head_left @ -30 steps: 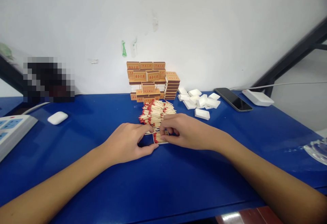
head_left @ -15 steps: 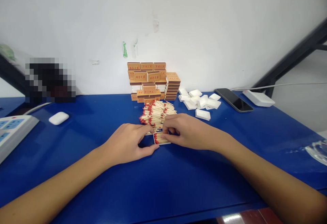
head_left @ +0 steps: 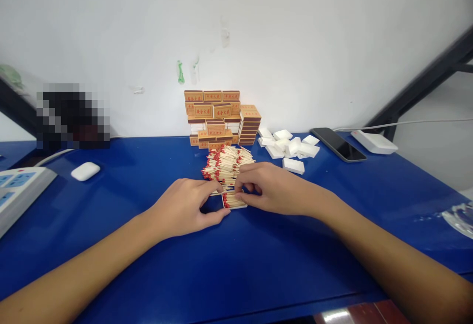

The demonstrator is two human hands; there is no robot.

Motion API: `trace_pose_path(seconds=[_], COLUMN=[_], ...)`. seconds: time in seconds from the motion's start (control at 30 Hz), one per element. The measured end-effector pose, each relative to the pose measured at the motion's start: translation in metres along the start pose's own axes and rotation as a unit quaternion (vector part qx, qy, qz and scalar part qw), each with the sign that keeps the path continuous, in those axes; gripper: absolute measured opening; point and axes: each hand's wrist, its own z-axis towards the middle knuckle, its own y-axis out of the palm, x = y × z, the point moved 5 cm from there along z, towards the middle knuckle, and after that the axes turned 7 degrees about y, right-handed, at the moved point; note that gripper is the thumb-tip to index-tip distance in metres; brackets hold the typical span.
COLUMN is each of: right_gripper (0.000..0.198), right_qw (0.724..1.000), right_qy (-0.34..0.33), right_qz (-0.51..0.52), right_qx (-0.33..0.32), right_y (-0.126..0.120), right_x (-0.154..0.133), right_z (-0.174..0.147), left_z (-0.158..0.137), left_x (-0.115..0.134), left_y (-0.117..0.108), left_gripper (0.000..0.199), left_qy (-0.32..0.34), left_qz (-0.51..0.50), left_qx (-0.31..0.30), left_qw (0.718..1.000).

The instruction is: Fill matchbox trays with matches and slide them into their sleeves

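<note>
A white matchbox tray [head_left: 236, 208] lies on the blue table, filled with red-headed matches [head_left: 230, 200] whose heads point left. My left hand [head_left: 188, 205] holds the tray's left end between thumb and forefinger. Over its right part, my right hand [head_left: 268, 186] has thumb and forefinger pinched on matches in the tray; the exact contact is partly hidden by the fingers. Directly behind the tray rises a loose heap of matches [head_left: 223, 162], partly covered by my right hand.
Stacked yellow-brown matchboxes [head_left: 214, 112] stand against the wall. Several white trays [head_left: 291, 145] are scattered right of them, near a black phone [head_left: 338, 144] and a white box [head_left: 375, 142]. At left lie a white earbud case [head_left: 85, 171] and a power strip [head_left: 25, 191].
My right hand has lifted very slightly, its fingertips shifting a little up over the matches. The left hand and the tray stay in place.
</note>
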Motion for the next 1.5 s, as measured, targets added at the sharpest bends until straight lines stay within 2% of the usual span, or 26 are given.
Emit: trace_pose_path(seconds=[0.3,0.4,0.53,0.63,0.77,0.97,1.2,1.5], right_gripper=[0.012,0.01,0.008,0.007,0.011,0.006,0.012,0.015], right_qw=[1.0,1.0,0.994,0.989,0.993,0.998,0.997,0.994], right_qy=[0.0,0.006,0.048,0.069,0.06,0.028,0.073,0.095], right_qz=[0.018,0.007,-0.029,-0.056,-0.058,-0.024,-0.033,-0.049], right_qx=[-0.006,0.025,0.098,0.116,0.09,0.046,0.012,-0.006], right_y=[-0.001,-0.004,-0.01,-0.01,-0.007,0.002,0.008,0.003], right_x=[-0.002,0.0,0.014,0.023,0.025,0.018,0.026,0.034], right_z=[-0.001,0.001,0.004,0.005,0.005,0.007,0.008,0.005], left_z=[0.001,0.0,0.0,0.0,0.0,0.001,0.001,0.001], left_x=[0.001,0.001,0.002,0.004,0.004,0.005,0.005,0.004], left_y=[-0.001,-0.001,-0.002,-0.001,-0.001,-0.001,-0.002,0.0], left_gripper=[0.031,0.032,0.034,0.032,0.032,0.03,0.032,0.033], left_qy=[0.002,0.003,0.011,0.017,0.019,0.023,0.024,0.023], left_qz=[0.003,0.001,-0.007,-0.013,-0.011,-0.009,-0.008,-0.007], left_qx=[-0.001,0.003,0.006,-0.005,-0.014,-0.016,-0.019,-0.016], left_qw=[1.0,1.0,1.0,1.0,1.0,1.0,0.999,1.0])
